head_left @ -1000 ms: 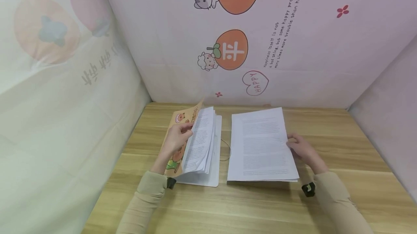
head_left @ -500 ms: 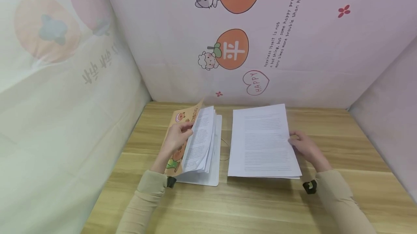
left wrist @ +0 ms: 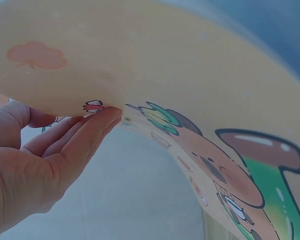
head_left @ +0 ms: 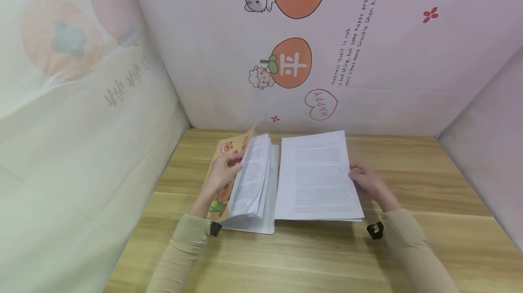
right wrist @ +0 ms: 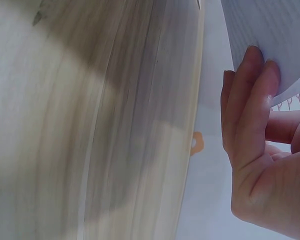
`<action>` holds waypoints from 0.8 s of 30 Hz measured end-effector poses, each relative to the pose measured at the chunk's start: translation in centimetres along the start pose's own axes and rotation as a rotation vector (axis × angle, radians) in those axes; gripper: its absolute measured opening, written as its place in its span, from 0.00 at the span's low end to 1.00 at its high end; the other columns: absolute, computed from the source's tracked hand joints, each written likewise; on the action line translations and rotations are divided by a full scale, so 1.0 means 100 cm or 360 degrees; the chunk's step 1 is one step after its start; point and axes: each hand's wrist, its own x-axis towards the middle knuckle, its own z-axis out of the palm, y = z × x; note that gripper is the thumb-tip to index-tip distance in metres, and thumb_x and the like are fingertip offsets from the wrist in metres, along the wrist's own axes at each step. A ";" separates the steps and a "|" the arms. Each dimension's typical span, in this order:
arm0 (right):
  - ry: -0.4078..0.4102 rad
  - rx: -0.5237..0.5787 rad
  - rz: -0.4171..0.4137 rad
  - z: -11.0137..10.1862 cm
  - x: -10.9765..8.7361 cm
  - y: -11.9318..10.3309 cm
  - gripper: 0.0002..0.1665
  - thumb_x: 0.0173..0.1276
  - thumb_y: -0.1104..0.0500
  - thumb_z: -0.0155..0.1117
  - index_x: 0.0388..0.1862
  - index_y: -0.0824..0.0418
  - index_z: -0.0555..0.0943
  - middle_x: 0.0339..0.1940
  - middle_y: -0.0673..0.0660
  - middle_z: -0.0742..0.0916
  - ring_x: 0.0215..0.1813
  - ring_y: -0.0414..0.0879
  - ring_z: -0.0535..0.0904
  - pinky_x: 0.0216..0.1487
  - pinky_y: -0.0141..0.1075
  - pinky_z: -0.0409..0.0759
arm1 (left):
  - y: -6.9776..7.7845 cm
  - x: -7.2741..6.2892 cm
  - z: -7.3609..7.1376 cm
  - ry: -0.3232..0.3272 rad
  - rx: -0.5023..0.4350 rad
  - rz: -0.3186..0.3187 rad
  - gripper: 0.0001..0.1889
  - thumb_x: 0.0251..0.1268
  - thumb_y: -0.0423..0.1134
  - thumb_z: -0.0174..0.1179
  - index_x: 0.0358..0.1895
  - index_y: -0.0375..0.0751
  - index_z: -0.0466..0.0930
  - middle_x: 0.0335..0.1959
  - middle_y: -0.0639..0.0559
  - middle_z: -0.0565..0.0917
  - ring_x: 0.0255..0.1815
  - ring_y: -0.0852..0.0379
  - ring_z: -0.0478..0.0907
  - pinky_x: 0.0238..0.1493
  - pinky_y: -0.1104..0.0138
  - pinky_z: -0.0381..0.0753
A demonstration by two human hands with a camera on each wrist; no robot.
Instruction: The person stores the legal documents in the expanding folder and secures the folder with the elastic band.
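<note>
A folder with an orange cartoon cover (head_left: pixel 225 148) stands partly opened at the left of the table. My left hand (head_left: pixel 220 174) pinches the cover's free edge and holds it up; in the left wrist view the cover (left wrist: pixel 140 55) bends over the fingertips. Loose printed sheets (head_left: pixel 252 170) fan out inside, above the folder's pale back (head_left: pixel 265 222). My right hand (head_left: pixel 369 184) grips a stack of printed paper (head_left: pixel 318 175) by its right edge, thumb on one face and fingers on the other. The stack is tilted above the table, its left edge right at the folder's right side.
The wooden table (head_left: pixel 286 266) runs back to a printed cloth wall (head_left: pixel 367 102). Another cloth wall (head_left: pixel 94 148) borders the left side, and a plain one (head_left: pixel 486 125) the right. Both wrists carry a dark band.
My right hand first raised the paper stack slightly, then moved it left toward the folder; the cord that showed between them is now covered. The left hand and cover have stayed put.
</note>
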 end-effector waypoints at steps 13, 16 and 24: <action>0.0024 -0.0062 0.0078 0.011 0.009 -0.005 0.25 0.76 0.63 0.45 0.67 0.76 0.62 0.43 0.62 0.83 0.36 0.41 0.77 0.37 0.35 0.75 | -0.001 0.002 0.000 -0.0002 -0.0031 -0.0031 0.24 0.65 0.34 0.52 0.65 0.38 0.76 0.58 0.36 0.83 0.09 0.64 0.54 0.11 0.72 0.57; 0.0015 -0.0050 0.0072 0.013 0.010 -0.006 0.25 0.75 0.63 0.45 0.66 0.76 0.63 0.43 0.62 0.83 0.36 0.41 0.77 0.37 0.35 0.76 | -0.001 0.001 0.000 -0.0008 -0.0035 -0.0046 0.25 0.64 0.34 0.52 0.66 0.39 0.76 0.57 0.36 0.84 0.08 0.63 0.54 0.11 0.72 0.57; -0.0004 -0.0043 0.0047 0.019 0.012 -0.010 0.24 0.76 0.63 0.45 0.65 0.77 0.63 0.48 0.69 0.82 0.38 0.43 0.79 0.41 0.35 0.77 | -0.001 0.001 -0.001 0.0004 -0.0023 -0.0032 0.25 0.65 0.34 0.52 0.66 0.40 0.76 0.57 0.36 0.84 0.09 0.64 0.54 0.11 0.73 0.57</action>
